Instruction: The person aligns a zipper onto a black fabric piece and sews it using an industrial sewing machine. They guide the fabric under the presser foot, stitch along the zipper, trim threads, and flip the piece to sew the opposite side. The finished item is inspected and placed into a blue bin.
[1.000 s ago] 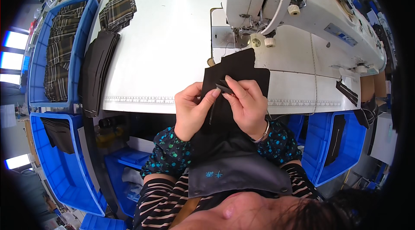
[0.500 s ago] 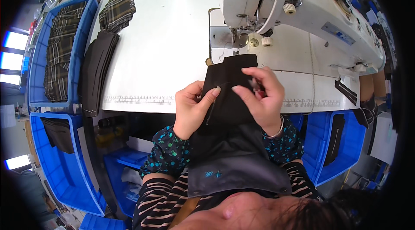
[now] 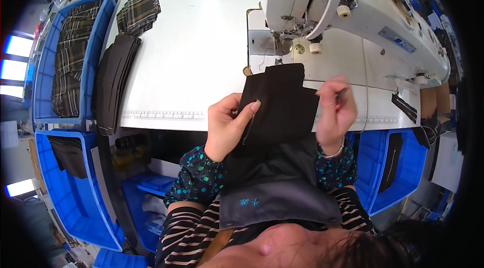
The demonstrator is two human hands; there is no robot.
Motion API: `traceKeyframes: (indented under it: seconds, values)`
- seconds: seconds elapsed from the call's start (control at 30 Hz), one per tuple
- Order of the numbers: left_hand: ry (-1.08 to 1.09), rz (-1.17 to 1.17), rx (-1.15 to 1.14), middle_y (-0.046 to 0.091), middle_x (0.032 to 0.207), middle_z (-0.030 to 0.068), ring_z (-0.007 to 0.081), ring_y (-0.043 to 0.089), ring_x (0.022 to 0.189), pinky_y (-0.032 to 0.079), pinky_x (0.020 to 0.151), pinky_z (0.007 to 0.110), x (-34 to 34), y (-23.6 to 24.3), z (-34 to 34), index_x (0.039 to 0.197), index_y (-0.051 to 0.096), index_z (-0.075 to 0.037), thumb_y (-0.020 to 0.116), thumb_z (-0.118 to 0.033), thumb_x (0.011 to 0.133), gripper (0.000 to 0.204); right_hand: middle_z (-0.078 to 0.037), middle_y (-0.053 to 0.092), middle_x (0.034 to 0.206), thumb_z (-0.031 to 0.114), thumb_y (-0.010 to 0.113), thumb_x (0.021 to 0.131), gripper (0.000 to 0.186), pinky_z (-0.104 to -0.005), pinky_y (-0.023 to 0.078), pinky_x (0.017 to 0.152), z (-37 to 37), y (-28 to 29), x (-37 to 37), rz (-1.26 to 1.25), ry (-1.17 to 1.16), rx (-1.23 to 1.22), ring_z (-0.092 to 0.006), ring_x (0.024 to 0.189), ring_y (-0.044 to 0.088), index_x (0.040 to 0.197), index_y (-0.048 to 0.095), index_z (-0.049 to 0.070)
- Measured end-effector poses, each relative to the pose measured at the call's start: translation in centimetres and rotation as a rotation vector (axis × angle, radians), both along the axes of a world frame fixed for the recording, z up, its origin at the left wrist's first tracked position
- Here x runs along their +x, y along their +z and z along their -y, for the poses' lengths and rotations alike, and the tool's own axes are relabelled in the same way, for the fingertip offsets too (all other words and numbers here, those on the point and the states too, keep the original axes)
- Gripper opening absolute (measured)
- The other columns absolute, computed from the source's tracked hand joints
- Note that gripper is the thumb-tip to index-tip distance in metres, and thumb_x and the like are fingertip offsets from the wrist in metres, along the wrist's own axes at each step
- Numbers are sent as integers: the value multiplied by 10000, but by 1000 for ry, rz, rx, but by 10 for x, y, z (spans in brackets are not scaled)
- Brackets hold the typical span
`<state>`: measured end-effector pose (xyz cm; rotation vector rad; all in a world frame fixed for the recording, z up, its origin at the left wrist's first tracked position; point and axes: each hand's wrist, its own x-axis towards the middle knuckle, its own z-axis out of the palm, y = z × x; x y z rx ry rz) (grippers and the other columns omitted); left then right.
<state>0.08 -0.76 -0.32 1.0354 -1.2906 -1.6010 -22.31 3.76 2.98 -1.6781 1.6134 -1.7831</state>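
Note:
Between my hands hangs a black fabric piece [image 3: 280, 104] with a stepped upper edge, just in front of the sewing machine's needle area. My left hand [image 3: 228, 124] grips its left edge, thumb on top and fingers behind, beside a short slit with a pale edge. My right hand [image 3: 337, 109] is curled at the right edge of the fabric, its fingers blurred by motion. Something small and dark shows among those fingers, too smeared to name. Whether the right fingertips touch the fabric's corner I cannot tell.
The white sewing machine [image 3: 353, 11] stands over the white table [image 3: 196, 41]. Stacks of dark fabric pieces [image 3: 117, 79] and plaid pieces [image 3: 138, 8] lie on the left. Blue bins [image 3: 91, 61] with fabric flank the table; dark strips [image 3: 404, 107] lie at right.
My right hand has moved right, from over the fabric to its right edge, where a stepped corner now shows. The left hand keeps its hold, shifted slightly in view.

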Motion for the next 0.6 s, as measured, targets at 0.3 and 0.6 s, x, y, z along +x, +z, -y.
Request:
traceKeyframes:
  seconds: [0.3,0.6]
  values:
    - [10,-23,31,714,821,-3,23,604,710,486,629,187,0,2,1,1037,740,48,761,-95,994,151,15,635,784,203,734,1015,252,-277,421,613,7,-22,-44,265,-39,343,-73,667,483,1000,726,-49]
    - [88,-98,7,721,854,3,27,618,715,503,642,189,-4,3,0,1028,717,29,753,-89,998,127,23,588,764,67,818,909,200,-238,381,645,-18,16,-24,489,646,559,-51,718,484,826,652,-7]
